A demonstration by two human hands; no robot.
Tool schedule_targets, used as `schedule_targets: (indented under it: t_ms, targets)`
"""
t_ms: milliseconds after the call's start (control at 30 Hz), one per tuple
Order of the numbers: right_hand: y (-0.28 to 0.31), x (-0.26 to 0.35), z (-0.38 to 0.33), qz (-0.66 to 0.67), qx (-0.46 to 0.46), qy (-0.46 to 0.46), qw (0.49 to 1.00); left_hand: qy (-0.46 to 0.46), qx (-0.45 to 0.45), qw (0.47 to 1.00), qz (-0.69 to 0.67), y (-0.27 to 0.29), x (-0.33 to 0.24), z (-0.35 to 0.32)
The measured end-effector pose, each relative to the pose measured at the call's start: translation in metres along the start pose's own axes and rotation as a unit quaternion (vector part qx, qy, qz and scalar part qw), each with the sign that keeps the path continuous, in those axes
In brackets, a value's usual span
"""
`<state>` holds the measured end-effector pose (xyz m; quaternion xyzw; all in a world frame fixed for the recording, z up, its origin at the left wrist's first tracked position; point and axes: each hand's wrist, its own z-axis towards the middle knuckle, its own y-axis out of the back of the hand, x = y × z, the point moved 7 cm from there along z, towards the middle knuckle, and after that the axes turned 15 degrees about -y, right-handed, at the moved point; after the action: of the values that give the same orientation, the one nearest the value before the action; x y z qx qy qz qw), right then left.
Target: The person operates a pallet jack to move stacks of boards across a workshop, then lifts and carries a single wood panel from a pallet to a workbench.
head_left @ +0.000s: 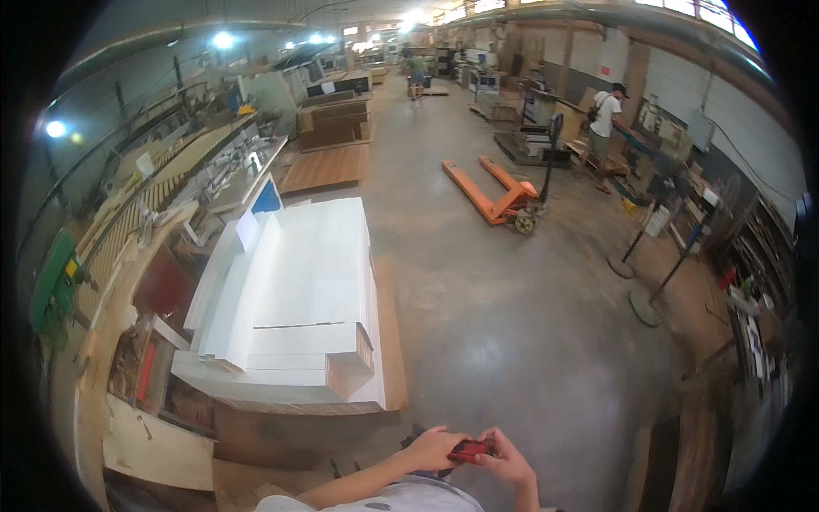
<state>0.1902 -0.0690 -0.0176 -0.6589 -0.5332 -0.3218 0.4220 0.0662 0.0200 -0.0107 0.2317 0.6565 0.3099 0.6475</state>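
In front of my body, at the bottom of the head view, both hands are closed on a small red and black object (468,450) whose exact kind I cannot make out. My left hand (431,449) wraps round its left side, with dark parts showing beyond the knuckles. My right hand (505,462) grips the red part from the right, thumb and fingers bent. Ahead and to the left lies a big stack of white panels (311,264), apart from my hands.
An orange pallet jack (499,198) stands on the concrete floor (503,316) ahead. A person in a white top (604,119) is at the right by a cluttered bench. Two round-based stands (644,307) are nearer. Brown boards (326,168) lie beyond the panels; a long workbench (128,264) runs along the left.
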Motion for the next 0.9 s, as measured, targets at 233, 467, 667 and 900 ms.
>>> schedule_targets:
  t_ms: [233, 467, 667, 900]
  targets:
    - [0.096, 0.096, 0.176, -0.077, -0.057, 0.017, 0.995, 0.085, -0.22, 0.964, -0.126, 0.105, 0.119, 0.09]
    - [0.107, 0.229, 0.343, -0.055, -0.043, 0.04, 0.997, 0.104, -0.282, 0.922, -0.246, 0.223, 0.251, 0.146]
    - [0.134, 0.317, 0.478, -0.082, -0.009, 0.032, 0.996, 0.099, -0.35, 0.847, -0.387, 0.333, 0.311, 0.192]
    - [0.159, 0.384, 0.627, -0.043, 0.064, 0.064, 0.995, 0.209, -0.341, 0.872, -0.284, 0.418, 0.409, 0.224]
